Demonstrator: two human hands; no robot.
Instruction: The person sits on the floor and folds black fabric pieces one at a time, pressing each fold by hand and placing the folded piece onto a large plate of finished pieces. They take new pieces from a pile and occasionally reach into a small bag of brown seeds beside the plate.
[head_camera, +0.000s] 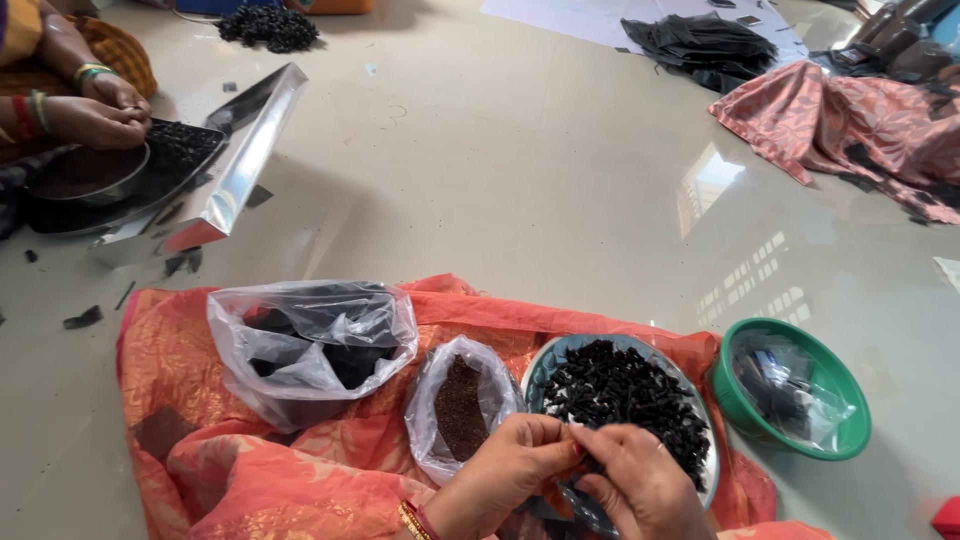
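Over the plate, both hands pinch black pieces.

Both hands pinch a small black piece beside the plate.

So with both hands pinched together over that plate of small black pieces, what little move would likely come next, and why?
Probably a drop: the left hand and right hand meet fingertip to fingertip over the near rim of the round plate heaped with small black pieces. What they pinch is too small to tell. Letting it fall onto that heap seems the likeliest small move, since the plate lies directly beneath.
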